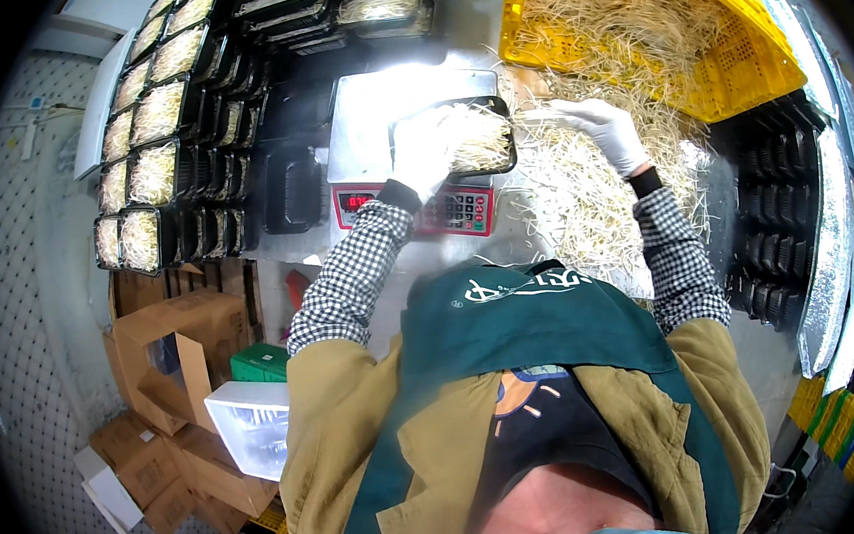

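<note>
A black plastic tray (514, 150) of pale bean sprouts (482, 134) sits on the flat pan of a digital scale (355, 122) with a red-framed keypad. My left hand (422, 155), in a white glove, lies over the tray's left end. Glare washes out its fingers, so their grip does not show. To the right, my gloved right hand (605, 134) is open, its fingers stretched toward the tray. It is over a loose heap of sprouts (583, 205), with some strands by its fingertips.
Filled trays (156, 113) stand stacked at the left, more at the back. A yellow perforated crate (748, 76) holds sprouts at the back right. Black trays (774, 210) are nested at the right. Cardboard boxes (179, 362) and a white bin (249, 432) are below left.
</note>
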`<state>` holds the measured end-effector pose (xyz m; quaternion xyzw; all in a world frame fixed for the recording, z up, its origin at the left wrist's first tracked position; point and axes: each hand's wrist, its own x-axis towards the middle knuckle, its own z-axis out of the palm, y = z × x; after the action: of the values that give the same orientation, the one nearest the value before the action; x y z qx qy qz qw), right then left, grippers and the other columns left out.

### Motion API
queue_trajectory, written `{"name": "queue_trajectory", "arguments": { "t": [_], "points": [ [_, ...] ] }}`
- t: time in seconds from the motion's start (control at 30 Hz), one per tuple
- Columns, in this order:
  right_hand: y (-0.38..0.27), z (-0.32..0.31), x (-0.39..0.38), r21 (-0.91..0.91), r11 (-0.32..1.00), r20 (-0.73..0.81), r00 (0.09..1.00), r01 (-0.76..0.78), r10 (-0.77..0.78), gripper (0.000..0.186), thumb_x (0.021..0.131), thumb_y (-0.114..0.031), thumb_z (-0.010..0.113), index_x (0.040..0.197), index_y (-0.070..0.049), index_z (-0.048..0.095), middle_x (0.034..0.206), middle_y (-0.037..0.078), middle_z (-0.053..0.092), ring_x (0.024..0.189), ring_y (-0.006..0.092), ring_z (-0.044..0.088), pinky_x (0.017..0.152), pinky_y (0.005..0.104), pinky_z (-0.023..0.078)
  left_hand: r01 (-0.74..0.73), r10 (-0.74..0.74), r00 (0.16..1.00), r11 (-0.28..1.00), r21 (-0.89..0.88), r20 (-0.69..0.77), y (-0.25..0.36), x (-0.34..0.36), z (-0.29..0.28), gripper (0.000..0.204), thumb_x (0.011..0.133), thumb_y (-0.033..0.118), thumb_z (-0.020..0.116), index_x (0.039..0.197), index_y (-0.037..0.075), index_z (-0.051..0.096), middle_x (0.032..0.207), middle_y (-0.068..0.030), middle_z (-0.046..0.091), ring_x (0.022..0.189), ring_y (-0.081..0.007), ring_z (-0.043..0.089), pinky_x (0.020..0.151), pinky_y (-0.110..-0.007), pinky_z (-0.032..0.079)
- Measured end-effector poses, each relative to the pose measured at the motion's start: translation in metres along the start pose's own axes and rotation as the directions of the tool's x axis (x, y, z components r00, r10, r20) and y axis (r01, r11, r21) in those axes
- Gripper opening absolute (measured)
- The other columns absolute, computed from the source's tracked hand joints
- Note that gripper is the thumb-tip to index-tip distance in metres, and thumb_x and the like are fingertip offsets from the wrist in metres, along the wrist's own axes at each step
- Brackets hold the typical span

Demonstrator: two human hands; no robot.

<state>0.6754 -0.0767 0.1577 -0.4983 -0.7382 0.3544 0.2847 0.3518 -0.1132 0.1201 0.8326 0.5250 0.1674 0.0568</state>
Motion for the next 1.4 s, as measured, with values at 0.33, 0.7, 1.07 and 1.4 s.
{"name": "queue_trajectory", "arguments": {
  "t": [0.33,0.7,1.07,1.4],
  "points": [
    [0.012,0.027,-0.012,-0.072,0.99,-0.26,0.956,0.123,-0.138,0.035,0.1,-0.023,0.055,0.132,-0.009,0.059,0.126,0.014,0.064,0.116,0.0258,0.061,0.099,0.0325,0.046,0.108,-0.181,0.973,0.905,-0.411,-0.143,-0.024,-0.008,-0.094,0.03,0.098,0.019,0.05,0.117,0.002,0.065,0.117,-0.0192,0.065,0.114,-0.0347,0.06,0.1,-0.04,0.045],
    [-0.058,0.147,0.045,-0.15,0.948,-0.242,0.919,0.282,-0.312,0.038,0.101,-0.026,0.049,0.132,-0.007,0.057,0.131,0.014,0.059,0.122,0.0287,0.054,0.107,0.037,0.039,0.2,-0.242,0.948,0.958,-0.205,-0.205,-0.006,-0.014,-0.013,0.047,0.095,0.031,0.054,0.132,0.003,0.053,0.135,-0.02,0.052,0.127,-0.0359,0.047,0.11,-0.045,0.034],
    [-0.06,0.159,0.048,-0.452,0.864,-0.062,0.958,0.223,-0.279,0.021,0.093,-0.022,0.05,0.099,-0.007,0.064,0.094,0.013,0.065,0.091,0.0321,0.061,0.083,0.0424,0.049,0.086,-0.103,0.987,0.986,-0.139,-0.119,-0.006,0.007,0.006,0.037,0.092,0.024,0.053,0.121,0.003,0.058,0.104,-0.0127,0.065,0.096,-0.0278,0.06,0.086,-0.042,0.045],
    [-0.07,0.14,0.035,-0.299,0.918,-0.096,0.95,0.259,-0.299,0.03,0.097,-0.017,0.049,0.121,-0.005,0.063,0.115,0.016,0.066,0.11,0.0304,0.059,0.097,0.0385,0.046,0.112,-0.175,0.971,0.934,-0.339,-0.161,-0.003,0.0,-0.009,0.039,0.094,0.025,0.051,0.123,0.0,0.058,0.111,-0.0125,0.065,0.104,-0.029,0.059,0.094,-0.047,0.043]
  ]
}}
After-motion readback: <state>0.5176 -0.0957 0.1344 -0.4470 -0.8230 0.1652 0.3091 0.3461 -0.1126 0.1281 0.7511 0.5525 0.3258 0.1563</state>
